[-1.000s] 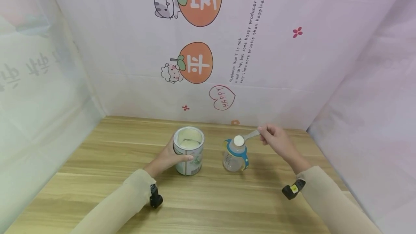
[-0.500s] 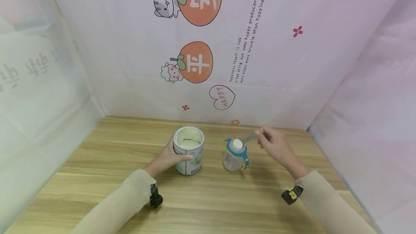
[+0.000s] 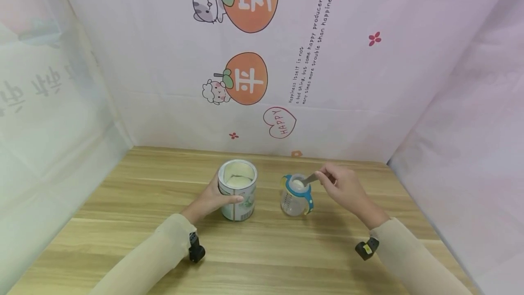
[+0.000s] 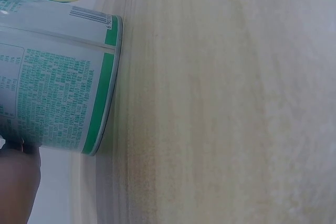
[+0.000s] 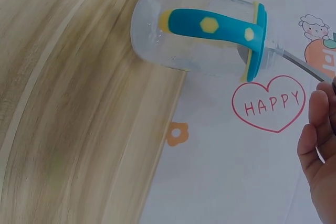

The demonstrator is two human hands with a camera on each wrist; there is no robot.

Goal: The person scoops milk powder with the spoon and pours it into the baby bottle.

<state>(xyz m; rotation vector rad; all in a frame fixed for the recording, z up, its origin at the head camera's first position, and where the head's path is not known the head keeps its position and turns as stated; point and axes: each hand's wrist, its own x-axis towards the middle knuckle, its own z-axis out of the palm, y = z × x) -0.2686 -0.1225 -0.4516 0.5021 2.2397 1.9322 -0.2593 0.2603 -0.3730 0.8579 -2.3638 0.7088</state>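
My left hand (image 3: 210, 199) grips the side of an open tin (image 3: 247, 207) holding pale powder (image 3: 239, 181), its thumb across the front. In the left wrist view the tin (image 4: 55, 95) stands upright on the table. To its right stands a clear baby bottle (image 3: 291, 205) with a blue and yellow handled collar, its mouth uncovered. Between thumb and fingers my right hand (image 3: 344, 188) pinches the grey handle of a scoop (image 3: 310, 179). The scoop's bowl sits down in the bottle's mouth, with something whitish there; the right wrist view shows the handle (image 5: 304, 66) slanting out.
The wood-grain table (image 3: 262, 258) spreads out in front of both hands. White printed cloth (image 3: 163, 58) stands behind the table, with more cloth at the left and right sides. A small black camera is strapped to each wrist.
My right hand has shifted left and lowered the scoop from above the bottle into its mouth, tilting the handle more steeply. The left hand and the tin have stayed in place.
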